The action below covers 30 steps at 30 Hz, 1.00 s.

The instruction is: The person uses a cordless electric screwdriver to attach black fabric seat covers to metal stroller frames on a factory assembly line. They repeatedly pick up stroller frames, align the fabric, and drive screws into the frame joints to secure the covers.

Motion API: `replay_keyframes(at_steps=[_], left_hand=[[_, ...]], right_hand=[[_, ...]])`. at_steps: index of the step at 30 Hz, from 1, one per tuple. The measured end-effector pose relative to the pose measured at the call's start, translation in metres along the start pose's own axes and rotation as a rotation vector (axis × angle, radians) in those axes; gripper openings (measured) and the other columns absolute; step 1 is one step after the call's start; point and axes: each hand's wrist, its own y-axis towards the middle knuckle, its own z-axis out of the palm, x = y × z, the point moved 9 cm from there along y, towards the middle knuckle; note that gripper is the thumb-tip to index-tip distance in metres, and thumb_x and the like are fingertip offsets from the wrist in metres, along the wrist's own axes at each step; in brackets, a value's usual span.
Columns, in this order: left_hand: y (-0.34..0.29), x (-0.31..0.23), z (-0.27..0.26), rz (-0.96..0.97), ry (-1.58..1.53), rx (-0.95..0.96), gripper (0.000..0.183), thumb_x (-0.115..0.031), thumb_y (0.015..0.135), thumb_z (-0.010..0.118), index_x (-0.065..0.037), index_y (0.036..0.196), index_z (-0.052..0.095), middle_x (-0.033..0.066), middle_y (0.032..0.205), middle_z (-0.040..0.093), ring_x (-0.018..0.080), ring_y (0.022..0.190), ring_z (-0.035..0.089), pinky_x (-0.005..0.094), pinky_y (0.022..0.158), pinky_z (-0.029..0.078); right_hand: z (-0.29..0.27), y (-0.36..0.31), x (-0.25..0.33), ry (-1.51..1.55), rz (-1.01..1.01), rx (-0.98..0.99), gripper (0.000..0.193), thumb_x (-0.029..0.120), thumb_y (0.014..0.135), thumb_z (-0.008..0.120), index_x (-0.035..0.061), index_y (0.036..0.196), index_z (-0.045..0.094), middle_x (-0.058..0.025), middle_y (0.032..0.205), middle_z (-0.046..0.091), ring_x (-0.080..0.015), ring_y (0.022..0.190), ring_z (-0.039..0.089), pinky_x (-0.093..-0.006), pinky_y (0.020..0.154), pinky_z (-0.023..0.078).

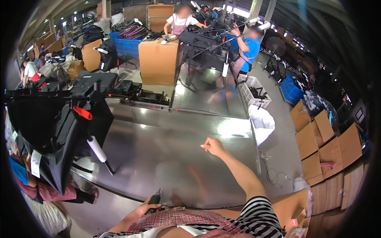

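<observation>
My left hand (146, 207) is wrapped round a dark green electric screwdriver (156, 198), close to my body at the near edge of the metal table (178, 158). The bit of the screwdriver points up and away from me. Stretched out over the middle of the table, my right hand (214, 146) has its fingers curled together. Whatever it may hold is hidden or too small to name. To the left, a black folding frame with fabric (63, 139) stands on the table, with a red lever (83, 113) and a white-wrapped tube (96, 148).
Across the table, a person in white (181, 22) and a person in blue (248, 47) work by black frames. A tall cardboard box (158, 61) stands at the back. To the right are a white crate (254, 93), a white sack (262, 123) and open cartons (321, 146).
</observation>
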Motion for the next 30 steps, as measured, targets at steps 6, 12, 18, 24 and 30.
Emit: replay_keyframes(at_steps=[6, 12, 18, 24, 30], left_hand=[[0.009, -0.034, 0.033, -0.048, 0.071, -0.132, 0.073, -0.018, 0.083, 0.078, -0.004, 0.144, 0.040, 0.0102, 0.115, 0.060, 0.0183, 0.105, 0.060, 0.0327, 0.093, 0.049], [0.018, -0.030, 0.038, -0.105, 0.024, -0.191, 0.073, -0.017, 0.083, 0.079, -0.004, 0.144, 0.041, 0.0103, 0.114, 0.060, 0.0181, 0.104, 0.060, 0.0319, 0.088, 0.051], [0.022, -0.029, 0.041, -0.073, -0.028, -0.291, 0.071, -0.014, 0.082, 0.080, -0.005, 0.142, 0.042, 0.0082, 0.110, 0.061, 0.0173, 0.100, 0.061, 0.0322, 0.088, 0.052], [0.030, -0.024, 0.031, -0.068, -0.037, -0.310, 0.067, -0.017, 0.083, 0.079, -0.005, 0.140, 0.045, 0.0074, 0.109, 0.061, 0.0171, 0.099, 0.060, 0.0319, 0.086, 0.051], [0.038, -0.016, 0.028, -0.061, -0.068, -0.281, 0.065, -0.021, 0.084, 0.078, -0.006, 0.138, 0.046, 0.0069, 0.106, 0.060, 0.0166, 0.096, 0.059, 0.0299, 0.082, 0.051]], right_hand=[[0.006, -0.031, -0.108, 0.121, 0.112, -0.030, 0.034, 0.031, 0.088, 0.077, 0.0031, 0.078, 0.061, -0.0054, 0.065, 0.070, -0.0127, 0.057, 0.067, -0.0274, 0.054, 0.049], [0.018, -0.036, -0.146, 0.202, 0.134, -0.053, 0.035, 0.033, 0.089, 0.075, 0.0031, 0.078, 0.060, -0.0060, 0.064, 0.070, -0.0129, 0.057, 0.068, -0.0270, 0.053, 0.050], [0.013, -0.007, -0.132, 0.232, 0.162, -0.020, 0.036, 0.034, 0.092, 0.071, 0.0049, 0.076, 0.057, -0.0046, 0.063, 0.069, -0.0102, 0.056, 0.063, -0.0265, 0.053, 0.048], [0.036, 0.029, -0.146, 0.395, 0.104, -0.001, 0.035, 0.031, 0.099, 0.063, 0.0032, 0.079, 0.058, -0.0062, 0.070, 0.070, -0.0120, 0.060, 0.065, -0.0268, 0.059, 0.051], [0.036, 0.053, -0.141, 0.482, 0.060, -0.008, 0.031, 0.029, 0.100, 0.061, -0.0006, 0.090, 0.063, -0.0096, 0.081, 0.072, -0.0139, 0.069, 0.069, -0.0279, 0.066, 0.055]])
